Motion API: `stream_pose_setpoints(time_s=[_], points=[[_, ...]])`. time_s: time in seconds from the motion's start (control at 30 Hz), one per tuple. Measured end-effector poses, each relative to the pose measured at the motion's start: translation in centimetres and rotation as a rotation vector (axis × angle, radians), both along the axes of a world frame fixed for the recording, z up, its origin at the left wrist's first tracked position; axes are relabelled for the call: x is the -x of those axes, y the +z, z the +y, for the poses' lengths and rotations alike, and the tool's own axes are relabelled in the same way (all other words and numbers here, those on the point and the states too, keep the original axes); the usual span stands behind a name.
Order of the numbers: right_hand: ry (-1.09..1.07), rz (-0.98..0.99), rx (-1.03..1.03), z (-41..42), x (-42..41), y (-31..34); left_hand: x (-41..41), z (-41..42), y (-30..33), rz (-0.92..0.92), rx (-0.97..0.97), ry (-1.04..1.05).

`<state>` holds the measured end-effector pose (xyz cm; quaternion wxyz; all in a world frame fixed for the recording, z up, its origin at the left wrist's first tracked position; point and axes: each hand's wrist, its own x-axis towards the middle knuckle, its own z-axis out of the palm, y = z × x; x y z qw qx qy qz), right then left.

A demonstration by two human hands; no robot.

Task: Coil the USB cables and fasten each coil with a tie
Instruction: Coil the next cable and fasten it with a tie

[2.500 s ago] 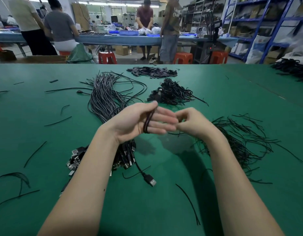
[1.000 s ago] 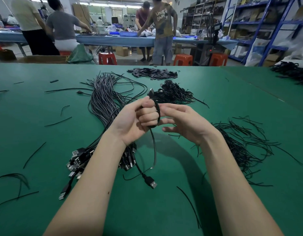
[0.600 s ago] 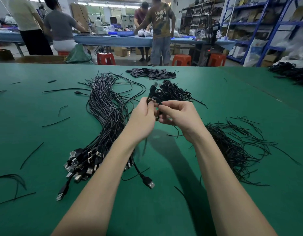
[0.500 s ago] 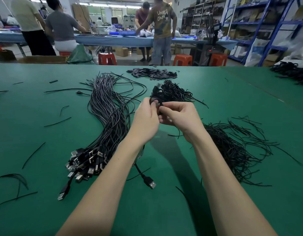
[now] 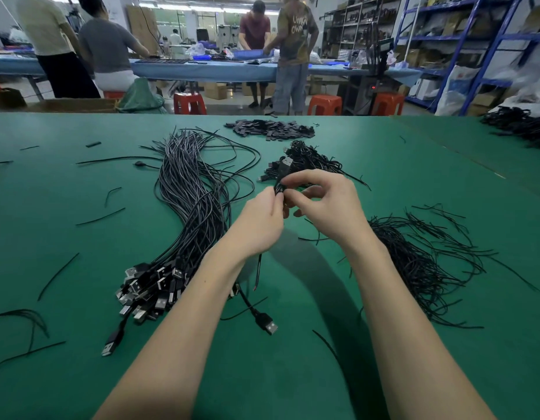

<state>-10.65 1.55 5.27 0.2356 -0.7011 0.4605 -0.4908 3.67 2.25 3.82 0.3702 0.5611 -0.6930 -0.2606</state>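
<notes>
Left of the hands, a cable bundle is lying on the green table. A coil is being pinched above the table by the left hand and by the right hand. Right of the hands, ties are being left heaped.

head-worn wide view, facing forward-down, close over green table
</notes>
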Motion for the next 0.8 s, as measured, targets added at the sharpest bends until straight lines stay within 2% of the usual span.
stream_pose_setpoints(time_s=[0.1, 0.17, 0.27, 0.37, 0.43, 0.53, 0.6, 0.7, 0.8], points=[[0.003, 0.071, 0.144, -0.1, 0.6, -0.3, -0.4, -0.1, 0.0, 0.183, -0.188, -0.161], [0.004, 0.042, 0.209, -0.1, 0.4, -0.5, -0.6, -0.1, 0.0, 0.233, -0.223, -0.218], [-0.049, -0.111, 0.085, -0.2, 0.0, -0.6, -0.7, -0.2, 0.0, 0.275, -0.224, -0.224], [-0.057, -0.238, -0.108, -0.4, -0.1, -0.6, -0.6, -0.1, 0.0, 0.237, -0.223, -0.214], [0.028, -0.306, -0.217, -0.4, 0.0, -0.5, -0.6, 0.0, -0.1, 0.172, -0.187, -0.199], [0.198, -0.396, -0.384, -0.3, 0.2, -0.3, -0.8, 0.1, -0.1, -0.057, -0.072, -0.117], [0.168, -0.38, -0.384, -0.5, 0.2, -0.3, -0.6, 0.4, -0.1, -0.147, -0.009, -0.108], [0.102, -0.419, -0.394, -0.6, 0.3, -0.2, 0.1, 0.6, 0.0, -0.149, 0.017, -0.134], [0.067, -0.54, -0.429, -0.8, 0.9, -0.3, 0.9, 0.7, -0.1, -0.014, 0.061, -0.157]])
